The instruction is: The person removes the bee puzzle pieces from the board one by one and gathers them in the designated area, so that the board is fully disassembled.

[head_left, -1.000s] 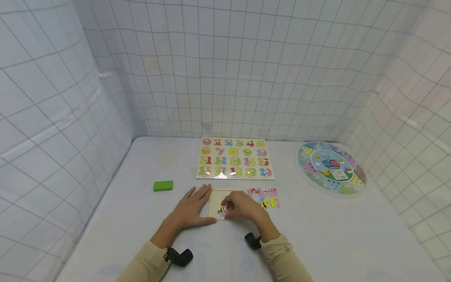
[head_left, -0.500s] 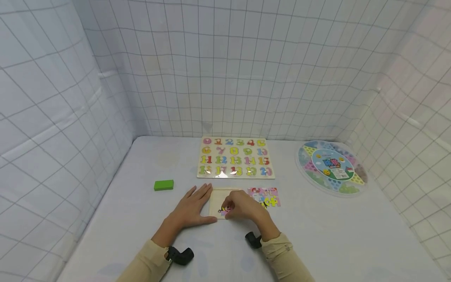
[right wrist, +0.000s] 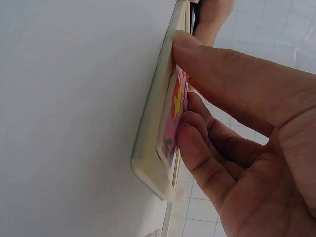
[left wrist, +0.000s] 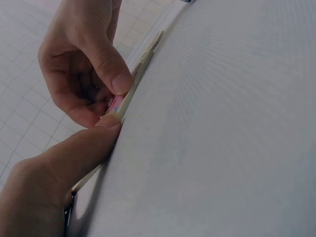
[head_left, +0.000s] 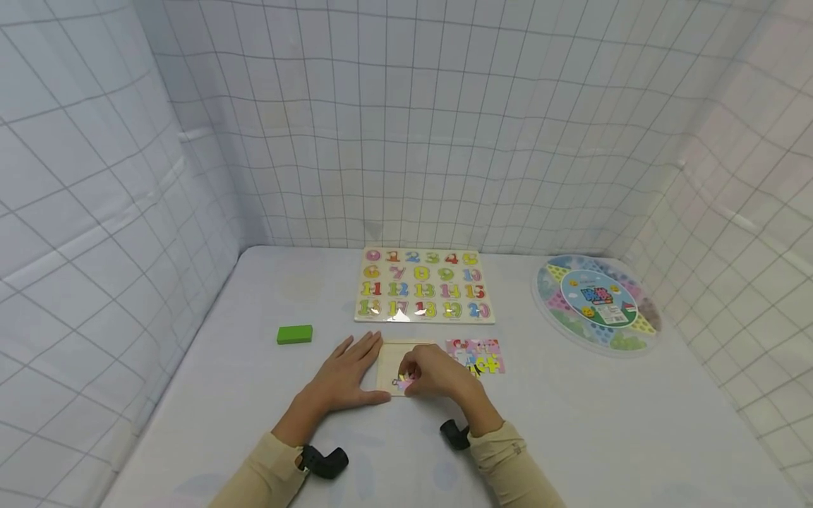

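Observation:
A small pale wooden puzzle tray (head_left: pixel 389 356) lies on the table between both hands. My left hand (head_left: pixel 343 374) lies spread along its left side, with the thumb at the near edge. My right hand (head_left: pixel 438 370) bends over the tray's near right part, its curled fingers and thumb at a pink jigsaw piece (right wrist: pixel 170 131) that lies in the tray. The right thumb touches the tray's rim in the right wrist view. Part of a bee picture (head_left: pixel 400 383) shows beside the fingertips; the rest is hidden under the hand.
Right of the tray lie several joined-looking jigsaw pieces (head_left: pixel 479 353) with a pink and yellow picture. A green block (head_left: pixel 295 334) sits at the left. Behind the tray is a number board (head_left: pixel 424 286); a round board game (head_left: pixel 597 302) lies at the right.
Both hands stay nearly in place. At the right fingertips, the visible part of the bee picture has changed, showing more pink and less yellow and black.

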{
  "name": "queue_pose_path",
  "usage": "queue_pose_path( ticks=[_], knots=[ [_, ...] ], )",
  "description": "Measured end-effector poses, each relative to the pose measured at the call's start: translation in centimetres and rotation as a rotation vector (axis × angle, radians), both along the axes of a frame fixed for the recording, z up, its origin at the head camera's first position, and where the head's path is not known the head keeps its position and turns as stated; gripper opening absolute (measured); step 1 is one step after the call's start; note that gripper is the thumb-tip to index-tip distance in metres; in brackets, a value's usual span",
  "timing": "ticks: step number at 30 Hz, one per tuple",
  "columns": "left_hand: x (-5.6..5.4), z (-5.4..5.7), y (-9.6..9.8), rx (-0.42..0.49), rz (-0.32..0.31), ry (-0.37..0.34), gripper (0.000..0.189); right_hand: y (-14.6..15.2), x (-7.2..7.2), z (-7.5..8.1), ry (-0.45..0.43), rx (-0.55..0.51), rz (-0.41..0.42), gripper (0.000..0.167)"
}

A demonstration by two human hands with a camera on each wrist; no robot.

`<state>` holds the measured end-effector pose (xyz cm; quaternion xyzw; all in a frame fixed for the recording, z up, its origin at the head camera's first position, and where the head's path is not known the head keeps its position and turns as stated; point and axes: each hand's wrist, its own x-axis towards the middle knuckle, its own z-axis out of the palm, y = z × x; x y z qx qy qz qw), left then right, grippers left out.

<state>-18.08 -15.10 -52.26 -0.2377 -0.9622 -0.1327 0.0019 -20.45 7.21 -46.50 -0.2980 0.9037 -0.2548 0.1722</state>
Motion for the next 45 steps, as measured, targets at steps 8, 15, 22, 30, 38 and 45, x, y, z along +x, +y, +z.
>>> queue_pose_path(
  ticks=[8, 15, 22, 30, 38, 45],
  knots=[
    [-0.1, 0.0, 0.1, 0.006, -0.003, 0.0, 0.107, 0.3, -0.1, 0.1, 0.003, 0.002, 0.021, 0.022],
    [-0.2, 0.4, 0.3, 0.016, 0.002, -0.011, 0.107, 0.6, -0.3, 0.4, -0.038, -0.019, 0.009, 0.023],
    [-0.1, 0.4, 0.3, 0.019, -0.003, -0.013, 0.107, 0.8, -0.4, 0.2, -0.047, -0.03, 0.014, 0.023],
    [-0.1, 0.3, 0.2, 0.01, -0.002, -0.017, 0.107, 1.0, -0.5, -0.2, -0.059, -0.054, 0.011, 0.021],
    [0.0, 0.3, 0.1, 0.007, -0.003, -0.025, 0.108, 1.1, -0.7, -0.3, -0.085, -0.072, 0.005, 0.021],
    [0.0, 0.3, 0.1, 0.003, -0.002, -0.018, 0.107, 1.2, -0.5, 0.1, -0.07, -0.09, 0.015, 0.023]
  ],
)
